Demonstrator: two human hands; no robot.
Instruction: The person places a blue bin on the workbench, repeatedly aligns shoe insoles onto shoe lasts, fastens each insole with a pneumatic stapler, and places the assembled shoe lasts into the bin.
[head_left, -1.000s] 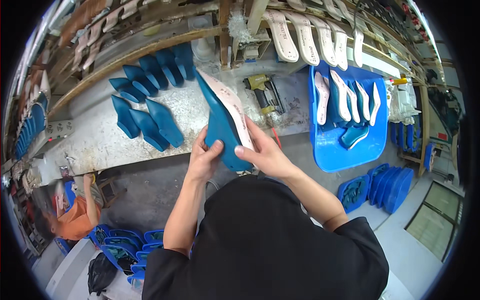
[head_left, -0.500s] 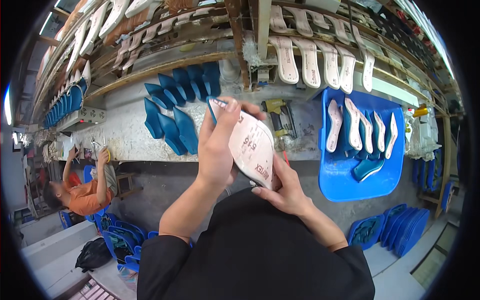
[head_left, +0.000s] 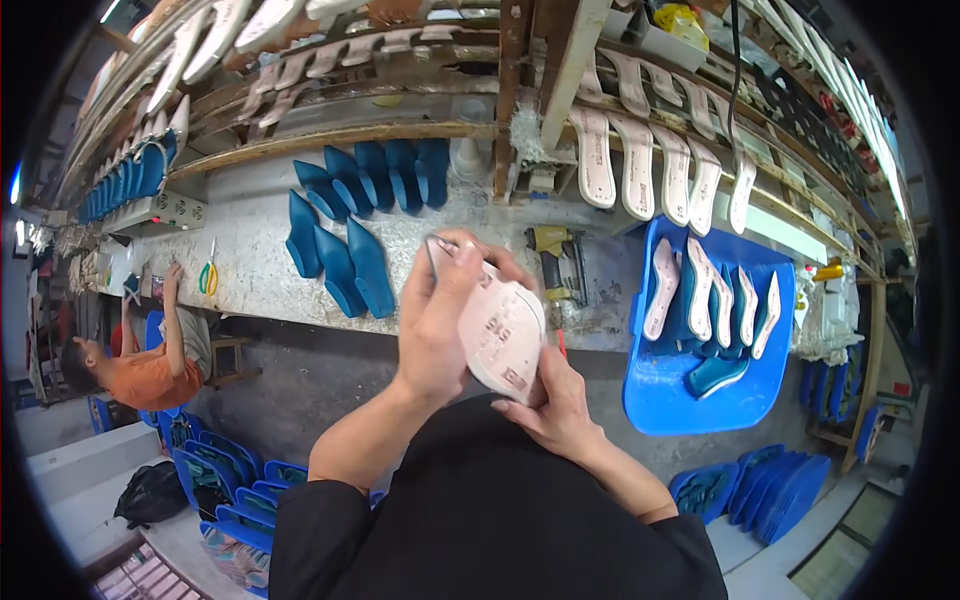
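I hold a pale pink insole (head_left: 503, 330) on a shoe last up in front of my chest, its sole face toward me. My left hand (head_left: 440, 320) wraps around its left side and toe end. My right hand (head_left: 553, 400) grips its lower heel end from below. The blue last under the insole is almost fully hidden by my hands. A yellow staple gun (head_left: 556, 258) lies on the workbench (head_left: 250, 270) just beyond.
Several blue lasts (head_left: 340, 262) stand on the bench. A blue tray (head_left: 690, 390) at right holds several lasts with insoles. Pink insoles (head_left: 655, 165) hang on the rack above. A person in an orange shirt (head_left: 145, 370) sits at left. Blue crates (head_left: 225, 480) lie on the floor.
The last has been lifted off the bench, turned so the pink insole faces me, and brought closer. My view has tilted and shifted left.
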